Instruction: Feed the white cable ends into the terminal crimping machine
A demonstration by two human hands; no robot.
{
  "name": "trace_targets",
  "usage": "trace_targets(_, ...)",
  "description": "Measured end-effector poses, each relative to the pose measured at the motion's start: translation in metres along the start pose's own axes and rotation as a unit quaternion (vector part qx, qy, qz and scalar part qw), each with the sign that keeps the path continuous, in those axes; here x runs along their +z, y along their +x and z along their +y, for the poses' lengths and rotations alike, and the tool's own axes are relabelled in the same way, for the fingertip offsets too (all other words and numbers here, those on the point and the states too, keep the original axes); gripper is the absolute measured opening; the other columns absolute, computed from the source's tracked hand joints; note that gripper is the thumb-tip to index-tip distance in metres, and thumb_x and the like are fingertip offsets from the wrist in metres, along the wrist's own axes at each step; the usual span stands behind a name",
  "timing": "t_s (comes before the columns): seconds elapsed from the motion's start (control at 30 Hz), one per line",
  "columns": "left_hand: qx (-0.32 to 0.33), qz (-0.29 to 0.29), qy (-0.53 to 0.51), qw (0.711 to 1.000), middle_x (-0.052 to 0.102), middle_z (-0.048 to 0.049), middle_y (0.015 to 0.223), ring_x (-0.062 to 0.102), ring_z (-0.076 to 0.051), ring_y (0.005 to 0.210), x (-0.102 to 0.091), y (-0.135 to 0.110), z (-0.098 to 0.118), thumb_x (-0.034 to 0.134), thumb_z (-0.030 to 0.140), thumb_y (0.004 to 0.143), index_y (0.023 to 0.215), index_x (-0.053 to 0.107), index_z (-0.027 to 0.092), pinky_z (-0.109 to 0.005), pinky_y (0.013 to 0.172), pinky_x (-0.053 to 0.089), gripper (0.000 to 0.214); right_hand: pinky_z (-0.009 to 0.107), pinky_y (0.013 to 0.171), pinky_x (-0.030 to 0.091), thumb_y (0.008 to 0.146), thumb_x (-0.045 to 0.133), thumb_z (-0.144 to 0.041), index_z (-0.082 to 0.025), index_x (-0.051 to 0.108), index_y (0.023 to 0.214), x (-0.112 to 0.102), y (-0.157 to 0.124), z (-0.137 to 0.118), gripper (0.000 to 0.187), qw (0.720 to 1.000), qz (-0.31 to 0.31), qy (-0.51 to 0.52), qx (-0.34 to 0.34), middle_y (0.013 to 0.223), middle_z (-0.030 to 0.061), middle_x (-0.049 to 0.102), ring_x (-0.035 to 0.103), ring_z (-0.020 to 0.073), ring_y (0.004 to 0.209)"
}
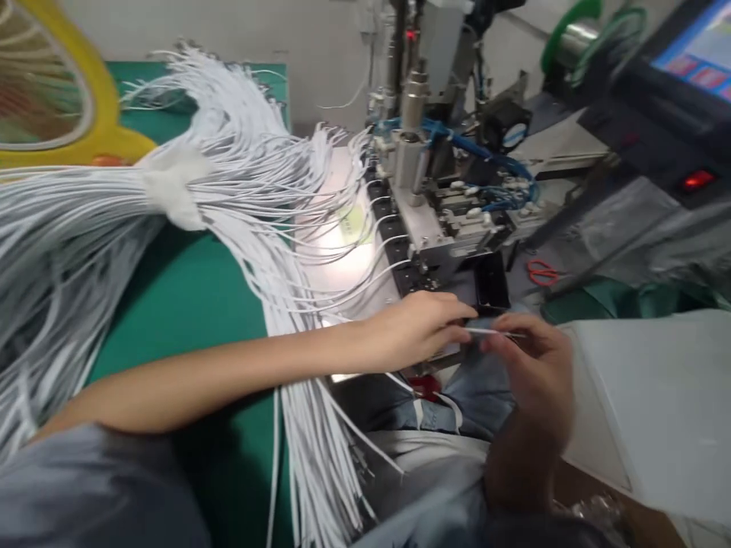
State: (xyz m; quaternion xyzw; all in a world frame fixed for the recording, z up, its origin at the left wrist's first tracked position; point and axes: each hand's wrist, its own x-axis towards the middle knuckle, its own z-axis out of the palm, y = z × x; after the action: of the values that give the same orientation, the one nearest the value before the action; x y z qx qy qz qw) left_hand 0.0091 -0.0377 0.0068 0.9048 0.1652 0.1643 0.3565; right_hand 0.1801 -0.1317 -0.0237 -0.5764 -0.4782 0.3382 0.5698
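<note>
My left hand (426, 331) reaches across the bundle of white cables (308, 426) and pinches a thin white cable (483, 331). At the right, my right hand (534, 365) has thumb and fingertips closed on the same cable, close to its end. The short stretch between both hands runs nearly level above my lap. Just beyond my left hand stands a metal machine (422, 190), with several white cables laid side by side into its black holder row (394, 236). The fine detail of the cable end is blurred.
A white tie (177, 186) gathers the cables on the green mat (188, 304). A yellow-rimmed fan-like object (108, 99) stands back left. Red-handled scissors (542, 272), a green wire spool (571, 42), a screen unit (674, 99) and a white box (656, 403) are at the right.
</note>
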Motion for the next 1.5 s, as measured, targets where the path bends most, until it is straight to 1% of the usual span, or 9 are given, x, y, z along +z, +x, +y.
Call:
trace_targets(0.13, 0.007, 0.05, -0.006, 0.999, 0.055, -0.0018, 0.072, 0.052, -0.009, 0.067, -0.003, 0.004, -0.001, 0.044, 0.017, 0.091, 0.085, 0.066, 0.012, -0.018, 0.062, 0.039, 0.024, 0.031, 0.056, 0.052, 0.079, 0.058, -0.037, -0.022, 0.064, 0.087, 0.01, 0.003, 0.01, 0.018, 0.989, 0.008, 0.147, -0.015, 0.071, 0.0019, 0.065, 0.061, 0.0151, 0.058)
trace_targets(0.33, 0.005, 0.066, -0.011, 0.998, 0.055, -0.0005, 0.068, 0.051, -0.007, 0.062, 0.0, 0.005, 0.001, 0.05, 0.016, 0.087, 0.08, 0.068, 0.013, -0.017, 0.058, 0.039, 0.02, 0.025, 0.053, 0.044, 0.076, 0.065, -0.029, -0.022, 0.062, 0.079, 0.018, 0.008, 0.016, 0.009, 0.982, -0.008, 0.185, -0.032, 0.072, -0.0012, 0.057, 0.053, 0.0105, 0.059)
trace_targets(0.47, 0.015, 0.06, -0.062, 0.996, 0.06, -0.0022, 0.074, 0.055, -0.009, 0.069, 0.005, 0.005, 0.0, 0.05, 0.018, 0.088, 0.091, 0.068, 0.015, -0.018, 0.062, 0.043, 0.018, 0.024, 0.053, 0.042, 0.073, 0.069, -0.03, -0.021, 0.062, 0.07, 0.024, 0.008, 0.022, 0.012, 0.986, 0.023, 0.149, -0.066, 0.068, -0.0013, 0.054, 0.053, 0.0113, 0.063)
trace_targets(0.6, 0.012, 0.068, -0.082, 0.994, 0.061, -0.003, 0.074, 0.056, -0.01, 0.067, 0.007, 0.005, -0.002, 0.049, 0.018, 0.088, 0.085, 0.067, 0.014, -0.018, 0.06, 0.043, 0.019, 0.025, 0.051, 0.041, 0.076, 0.065, -0.034, -0.02, 0.067, 0.075, 0.026, 0.006, 0.022, 0.013, 0.991, 0.027, 0.115, -0.06, 0.071, 0.001, 0.057, 0.053, 0.012, 0.062)
trace_targets(0.77, 0.058, 0.046, 0.019, 0.997, 0.059, -0.0051, 0.077, 0.055, -0.011, 0.069, 0.008, 0.003, -0.009, 0.04, 0.01, 0.088, 0.091, 0.064, 0.012, -0.019, 0.062, 0.043, 0.025, 0.024, 0.051, 0.037, 0.078, 0.063, -0.028, -0.02, 0.07, 0.077, 0.015, 0.006, 0.016, 0.011, 0.998, 0.004, 0.029, -0.059, 0.067, 0.0003, 0.056, 0.049, 0.0112, 0.061)
trace_targets(0.87, 0.063, 0.035, 0.112, 0.991, 0.06, -0.0081, 0.083, 0.056, -0.013, 0.072, 0.01, 0.002, -0.013, 0.035, 0.004, 0.083, 0.092, 0.064, 0.01, -0.021, 0.063, 0.044, 0.031, 0.023, 0.047, 0.032, 0.079, 0.06, -0.025, -0.017, 0.069, 0.072, 0.009, 0.006, 0.014, 0.014, 0.998, -0.022, -0.043, -0.04, 0.057, -0.003, 0.044, 0.039, 0.0084, 0.052)
trace_targets(0.97, 0.055, 0.046, 0.112, 0.991, 0.06, -0.0069, 0.08, 0.056, -0.012, 0.071, 0.013, 0.002, -0.014, 0.036, 0.006, 0.084, 0.086, 0.065, 0.012, -0.021, 0.063, 0.044, 0.03, 0.023, 0.045, 0.029, 0.079, 0.059, -0.024, -0.016, 0.067, 0.068, 0.009, 0.006, 0.016, 0.016, 0.997, -0.027, -0.065, -0.043, 0.053, -0.0051, 0.034, 0.032, 0.0073, 0.049)
trace_targets(1.33, -0.007, 0.109, -0.065, 0.992, 0.061, -0.0015, 0.07, 0.055, -0.008, 0.062, 0.017, 0.003, -0.002, 0.052, 0.014, 0.083, 0.073, 0.066, 0.014, -0.017, 0.057, 0.042, 0.018, 0.024, 0.046, 0.029, 0.082, 0.056, -0.027, -0.018, 0.064, 0.063, 0.042, -0.002, 0.017, 0.022, 0.988, 0.13, -0.009, -0.078, 0.052, -0.0038, 0.04, 0.035, 0.0085, 0.049)
trace_targets(1.5, 0.04, 0.122, 0.031, 0.991, 0.055, -0.0005, 0.063, 0.051, -0.008, 0.058, 0.017, 0.002, -0.007, 0.049, 0.012, 0.085, 0.072, 0.064, 0.013, -0.017, 0.053, 0.039, 0.02, 0.024, 0.047, 0.031, 0.082, 0.055, -0.021, -0.017, 0.065, 0.067, 0.042, -0.004, 0.014, 0.019, 0.977, 0.149, -0.098, -0.117, 0.053, -0.0039, 0.042, 0.036, 0.0081, 0.049)
